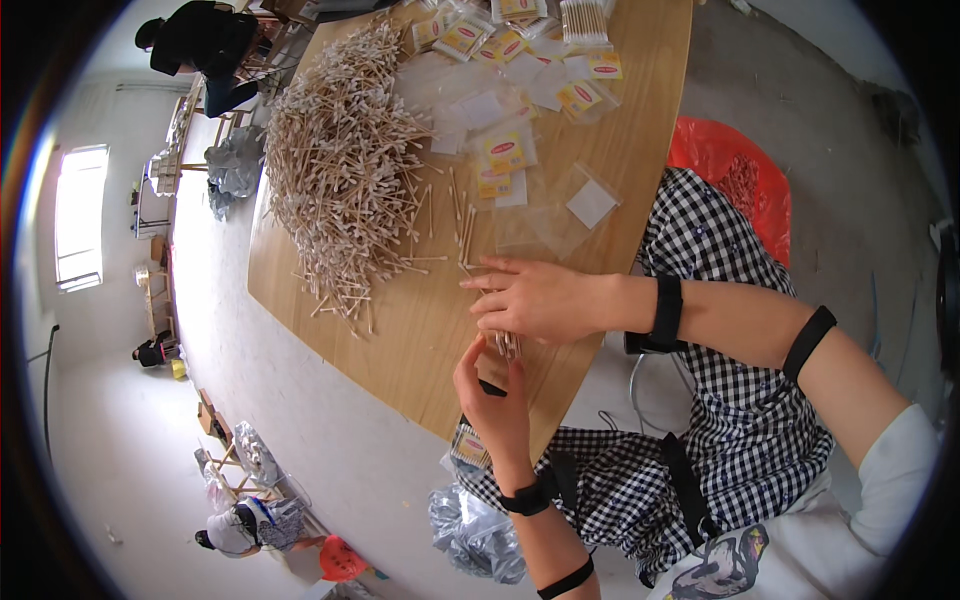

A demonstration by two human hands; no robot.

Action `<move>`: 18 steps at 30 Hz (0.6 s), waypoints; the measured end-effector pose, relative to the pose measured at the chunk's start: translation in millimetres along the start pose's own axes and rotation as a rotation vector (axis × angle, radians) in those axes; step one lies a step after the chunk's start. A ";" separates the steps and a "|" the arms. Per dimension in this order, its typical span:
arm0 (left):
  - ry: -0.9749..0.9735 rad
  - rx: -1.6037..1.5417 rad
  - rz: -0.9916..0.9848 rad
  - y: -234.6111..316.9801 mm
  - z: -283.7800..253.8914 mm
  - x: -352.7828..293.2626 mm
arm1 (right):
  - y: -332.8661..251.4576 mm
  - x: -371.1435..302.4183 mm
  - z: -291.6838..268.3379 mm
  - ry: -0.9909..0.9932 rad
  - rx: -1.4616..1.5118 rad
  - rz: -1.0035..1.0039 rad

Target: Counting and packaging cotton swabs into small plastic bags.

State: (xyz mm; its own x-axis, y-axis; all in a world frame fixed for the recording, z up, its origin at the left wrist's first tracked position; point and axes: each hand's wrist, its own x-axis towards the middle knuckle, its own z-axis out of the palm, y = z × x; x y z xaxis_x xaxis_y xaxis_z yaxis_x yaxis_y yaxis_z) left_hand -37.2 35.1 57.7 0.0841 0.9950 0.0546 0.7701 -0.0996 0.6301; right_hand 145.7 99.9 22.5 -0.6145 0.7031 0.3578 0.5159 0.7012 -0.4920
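A small bunch of cotton swabs (508,345) is held between the thumb and fingers of my left hand (492,400), close to the table's near edge. Just beyond it, my right hand (540,298) lies low over the wooden table (420,370) with its fingers spread, partly covering the bunch. Its fingertips are nearest to a few loose cotton swabs (466,235); whether anything is under the palm is hidden. A big heap of cotton swabs (340,160) covers the table's far left part.
Small clear bags with yellow-and-white cards (505,152) lie at the far side. A packed bag of swabs (470,445) sits by the near table corner. A red plastic bag (775,190) stands on the right, grey plastic (475,535) below. Other people (205,45) are farther off.
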 end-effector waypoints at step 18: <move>0.021 0.173 -0.114 -20.7 -26.4 -25.4 | 8.2 1.0 8.0 0.129 -0.235 -0.027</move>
State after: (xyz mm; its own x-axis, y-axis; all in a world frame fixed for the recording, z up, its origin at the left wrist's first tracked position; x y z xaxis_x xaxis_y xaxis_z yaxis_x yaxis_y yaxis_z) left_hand -72.0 12.1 63.7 -0.0216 0.9997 0.0072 0.8710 0.0153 0.4910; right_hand 144.5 105.4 12.5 -0.5568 0.6822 0.4739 0.6340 0.7176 -0.2881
